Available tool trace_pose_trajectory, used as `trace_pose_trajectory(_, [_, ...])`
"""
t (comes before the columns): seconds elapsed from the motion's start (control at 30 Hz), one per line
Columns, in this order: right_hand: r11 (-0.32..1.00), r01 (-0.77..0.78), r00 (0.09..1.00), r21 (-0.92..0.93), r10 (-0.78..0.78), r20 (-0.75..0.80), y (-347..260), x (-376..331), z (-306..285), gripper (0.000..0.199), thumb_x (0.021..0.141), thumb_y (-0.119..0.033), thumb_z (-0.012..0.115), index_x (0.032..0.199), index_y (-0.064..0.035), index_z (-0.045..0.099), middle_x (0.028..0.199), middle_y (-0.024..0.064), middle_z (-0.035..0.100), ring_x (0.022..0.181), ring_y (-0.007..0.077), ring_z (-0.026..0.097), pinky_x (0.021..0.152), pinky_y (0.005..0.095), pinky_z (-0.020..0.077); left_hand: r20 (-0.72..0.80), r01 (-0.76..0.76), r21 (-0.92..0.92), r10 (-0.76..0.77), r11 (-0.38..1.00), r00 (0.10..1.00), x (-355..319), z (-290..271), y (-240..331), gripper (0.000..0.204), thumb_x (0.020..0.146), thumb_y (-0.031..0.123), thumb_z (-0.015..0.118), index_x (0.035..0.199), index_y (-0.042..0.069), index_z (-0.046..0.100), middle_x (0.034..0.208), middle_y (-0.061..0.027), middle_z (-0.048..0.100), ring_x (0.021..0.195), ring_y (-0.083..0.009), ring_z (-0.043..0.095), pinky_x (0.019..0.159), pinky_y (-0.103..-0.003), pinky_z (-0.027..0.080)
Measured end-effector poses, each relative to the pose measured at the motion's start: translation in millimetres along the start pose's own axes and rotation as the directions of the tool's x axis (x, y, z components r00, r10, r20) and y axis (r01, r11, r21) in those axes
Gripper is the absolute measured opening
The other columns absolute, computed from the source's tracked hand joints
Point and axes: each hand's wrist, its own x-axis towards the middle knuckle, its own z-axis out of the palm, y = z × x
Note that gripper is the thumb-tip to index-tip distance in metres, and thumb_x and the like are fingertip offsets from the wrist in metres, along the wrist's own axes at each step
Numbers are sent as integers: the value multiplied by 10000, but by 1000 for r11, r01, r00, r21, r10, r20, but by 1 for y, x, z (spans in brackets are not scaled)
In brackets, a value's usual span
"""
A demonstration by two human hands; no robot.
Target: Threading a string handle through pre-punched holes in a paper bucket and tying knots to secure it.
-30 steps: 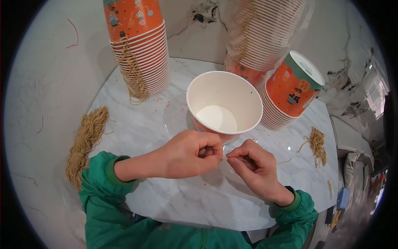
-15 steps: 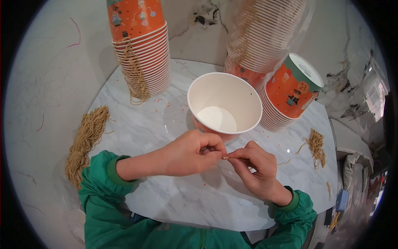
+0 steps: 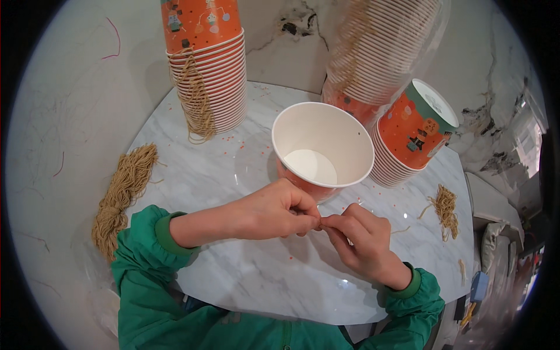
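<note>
My left hand (image 3: 274, 211) and my right hand (image 3: 363, 240) meet fingertip to fingertip just in front of an upright paper bucket (image 3: 322, 144). Both pinch something tiny and tan between thumb and forefinger; it looks like a bit of string, mostly covered by the fingers. The bucket is white inside and orange outside, with a small dark hole near its right rim. A thick bundle of tan string (image 3: 125, 195) lies beside my left sleeve, and a smaller heap of tan string (image 3: 445, 211) lies to the right of my right hand.
A tall stack of orange paper buckets (image 3: 213, 87) stands at the back left, with strings hanging down its side. Another stack, plastic-wrapped (image 3: 382, 52), is at the back right, beside a shorter upside-down stack (image 3: 415, 131). Orange specks dot the round marble table (image 3: 262, 286).
My fingertips have drawn closer together, and the small tan bit between them is now almost hidden. The surroundings have shifted slightly to the right in the view.
</note>
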Motion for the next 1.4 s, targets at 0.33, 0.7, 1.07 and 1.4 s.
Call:
trace_pose_trajectory(0.33, [997, -60, 998, 57, 58, 21, -3, -1, 4, 240, 802, -6, 785, 1022, -51, 699, 696, 45, 557, 545, 191, 572, 454, 327, 404, -98, -148, 229, 174, 962, 980, -2, 5, -2, 100, 928, 74, 681, 967, -8, 724, 791, 24, 645, 709, -40, 528, 638, -231, 441])
trace_pose_trajectory(0.7, [995, -78, 997, 56, 77, 25, -4, -2, 5, 204, 798, 15, 764, 978, -34, 681, 688, 60, 560, 550, 216, 578, 468, 342, 420, -229, -328, 420, 449, 846, 864, 1, 20, -20, 62, 852, 25, 713, 863, 10, 654, 780, -38, 594, 737, -145, 555, 645, -296, 466])
trace_pose_trajectory(1.07, [844, -384, 923, 375, 363, 129, -5, -6, 5, 108, 872, 17, 700, 954, -3, 631, 732, 27, 586, 576, 92, 520, 514, 248, 415, -122, -308, 880, 800, 360, 588, -8, 31, -9, 217, 718, -15, 704, 917, 36, 631, 948, -100, 601, 839, -301, 596, 673, -408, 502])
trace_pose_trajectory(1.4, [738, -369, 898, 565, 440, 11, 12, -4, 15, 74, 909, 26, 654, 967, 18, 608, 937, 40, 594, 798, 101, 548, 720, 243, 461, 69, -129, 992, 798, 11, 599, -4, -73, 3, 404, 709, -56, 679, 1099, 42, 641, 1260, -110, 608, 1318, -351, 528, 1107, -500, 423])
